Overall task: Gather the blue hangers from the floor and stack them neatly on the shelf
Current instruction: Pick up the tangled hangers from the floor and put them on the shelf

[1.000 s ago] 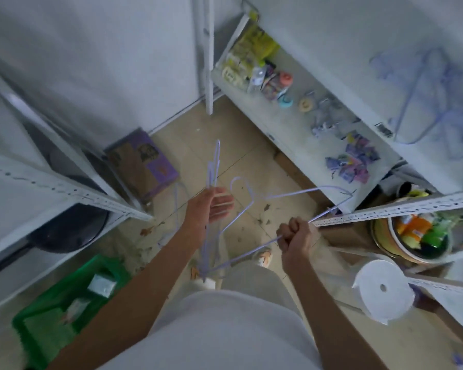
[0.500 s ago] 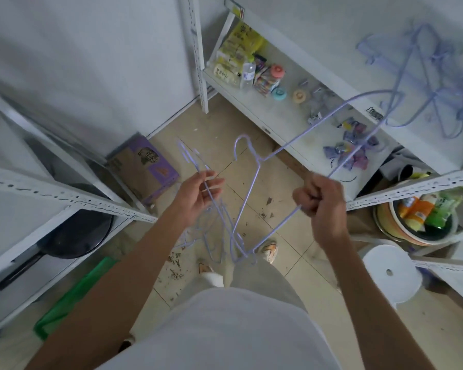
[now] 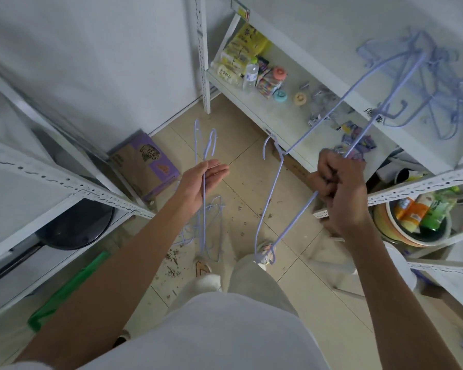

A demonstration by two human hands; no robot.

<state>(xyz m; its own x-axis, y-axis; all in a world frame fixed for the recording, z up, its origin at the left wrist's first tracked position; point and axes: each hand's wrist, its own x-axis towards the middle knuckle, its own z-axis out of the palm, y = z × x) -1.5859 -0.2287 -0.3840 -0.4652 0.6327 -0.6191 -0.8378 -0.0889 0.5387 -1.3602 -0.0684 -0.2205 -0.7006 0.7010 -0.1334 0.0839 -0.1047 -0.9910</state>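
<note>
- The right hand [image 3: 334,188] is seen clenched in a fist around the bottom bar of one pale blue wire hanger [image 3: 271,182], held above the tiled floor [image 3: 251,188].
- That hanger's hook points toward the far side, and its upper arm reaches up and right toward the upper shelf [image 3: 401,134].
- On that shelf at the far right a loose heap of blue hangers [image 3: 436,84] is seen lying, tangled rather than squared.
- The left hand [image 3: 203,180] is held palm up with the fingers loosely extended, and a small bunch of hangers [image 3: 206,209] is hooked over it and hangs down toward the floor.
- More hangers appear to be lying on the floor beneath that bunch, though the blur makes this uncertain.
- A purple cardboard box [image 3: 145,166] is seen on the floor at the left, beside a white rack.
</note>
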